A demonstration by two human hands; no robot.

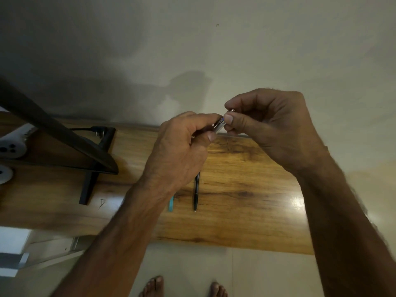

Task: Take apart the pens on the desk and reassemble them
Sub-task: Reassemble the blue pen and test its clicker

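Two grips meet in the air above the back edge of the counter point(246, 189), both holding one silver pen point(219, 125). The left grip point(177, 151) curls its fingers round the barrel, with the thumb tip pressed against the underside, so most of the pen is hidden inside it. The right grip point(272, 129) pinches the exposed end between thumb and forefinger. A small blue-violet band shows where the two holds meet. Whether the pen is whole or parted at that joint cannot be told.

Below the left wrist a black pen point(196, 191) lies flat on the wood, its tip pointing toward the near edge. Just beside it on the left a teal pen point(171, 203) peeks out, mostly covered by the forearm. Well apart, at the left, a dark monitor point(53, 133) stands on a black stand, with a white power strip point(10, 146) behind it. Two bare feet point(152, 286) show on the floor below the near edge.
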